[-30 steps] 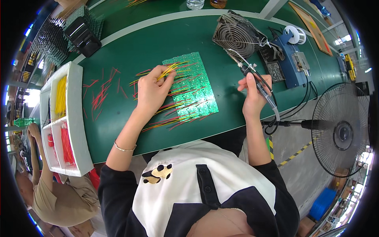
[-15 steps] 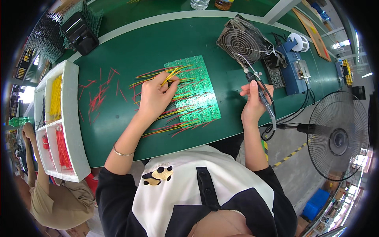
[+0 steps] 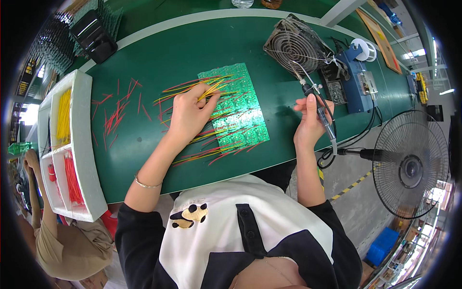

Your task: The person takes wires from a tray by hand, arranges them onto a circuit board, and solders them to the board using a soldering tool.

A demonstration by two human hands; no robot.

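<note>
My left hand (image 3: 192,113) is closed in a pinch on several yellow wires (image 3: 214,88), above the left side of a green circuit board panel (image 3: 250,101). Red, yellow and black wires stick out leftward from the panel, some passing under the hand. In my right hand (image 3: 310,123) is a soldering iron (image 3: 323,118) with a thin metal feed tube clamped to it. Its tip points up and away, in front of the fan's grille and apart from the panel. Loose red wires (image 3: 115,113) lie scattered on the green bench to the left.
A white foam tray (image 3: 89,144) with yellow and red wires stands at the left edge. Behind the iron are a small square fan (image 3: 293,45) and a blue solder feeder (image 3: 358,86) with a spool. A pedestal fan (image 3: 411,164) stands at right; another person's arms (image 3: 41,192) show at far left.
The bench scene has shifted slightly up and left in the picture. My left hand's yellow wires have tilted a little more upright; both hands keep their holds.
</note>
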